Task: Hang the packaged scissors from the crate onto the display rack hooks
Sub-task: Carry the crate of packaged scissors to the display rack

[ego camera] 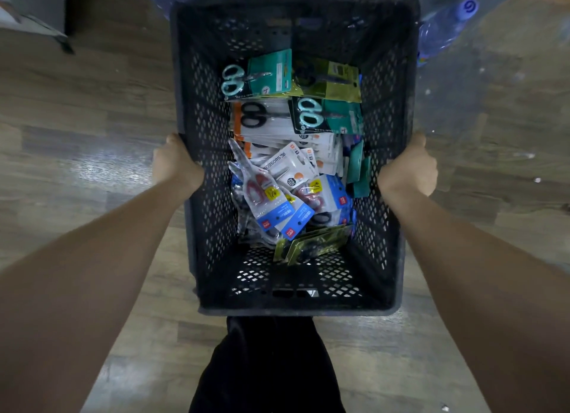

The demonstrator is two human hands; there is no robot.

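Two hands on one black crate: the left hand grips the left rim and the right hand grips the right rim, thumbs lying along the outside. The fingers themselves are hidden by the crate walls.

The packaged scissors are all in the crate, piled loosely along its bottom. What I can actually count:
- two teal-handled packs at the far end
- one black-handled pack on an orange and white card beside them
- one yellow-green pack at the far right
- at least two red-handled packs with blue labels nearer in
- a few gold packs nearest

The rest is too jumbled to count.

Under it all is a wood floor, with dark trousers at the near edge and three blue bottle caps past the far side.
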